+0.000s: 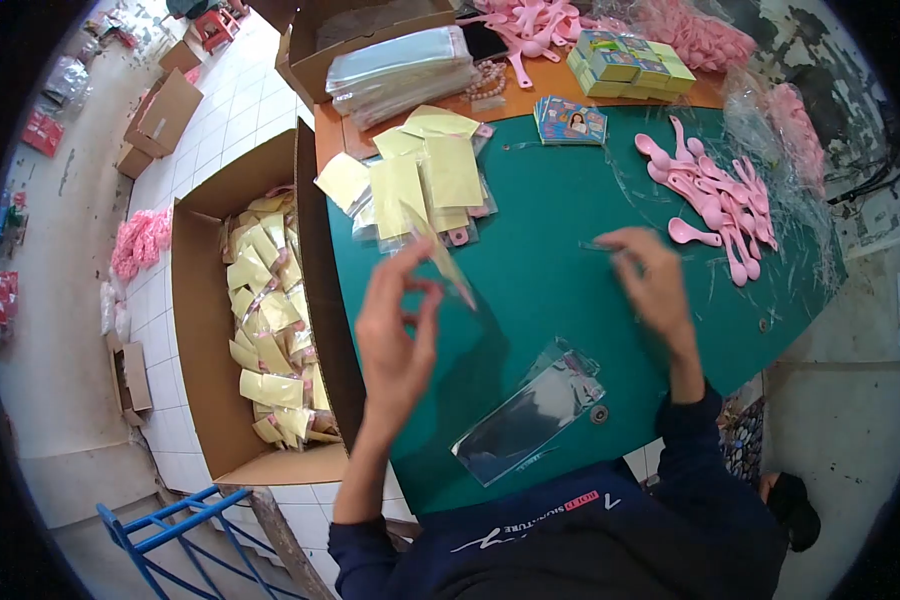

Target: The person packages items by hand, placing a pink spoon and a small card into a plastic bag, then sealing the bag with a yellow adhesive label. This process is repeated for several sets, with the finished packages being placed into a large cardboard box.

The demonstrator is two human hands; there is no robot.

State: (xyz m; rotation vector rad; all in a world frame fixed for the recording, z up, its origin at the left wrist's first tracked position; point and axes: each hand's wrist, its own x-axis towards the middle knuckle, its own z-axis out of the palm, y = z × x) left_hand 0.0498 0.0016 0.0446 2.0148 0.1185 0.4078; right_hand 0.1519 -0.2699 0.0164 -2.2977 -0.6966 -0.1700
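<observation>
My left hand (395, 335) is raised over the left part of the green table, its fingertips at a tilted clear packet with a yellow card (442, 262), seen nearly edge-on. Just beyond it lies a pile of similar yellow-card packets (398, 190), with bits of pink showing in some. My right hand (652, 285) is over the table's right half, thumb and forefinger pinched at a thin clear plastic strip (596, 245). Between my hands and my body lies a stack of clear plastic bags (530, 415). Pink spoons (710, 190) are heaped right of my right hand.
A cardboard box (195, 340) full of yellow-card packets stands left of the table. Small printed cards (570, 120), stacked card bundles (630, 65) and bundled clear bags (400, 70) lie along the far side. Plastic scraps (805, 230) litter the right edge. A blue metal frame (185, 530) stands lower left.
</observation>
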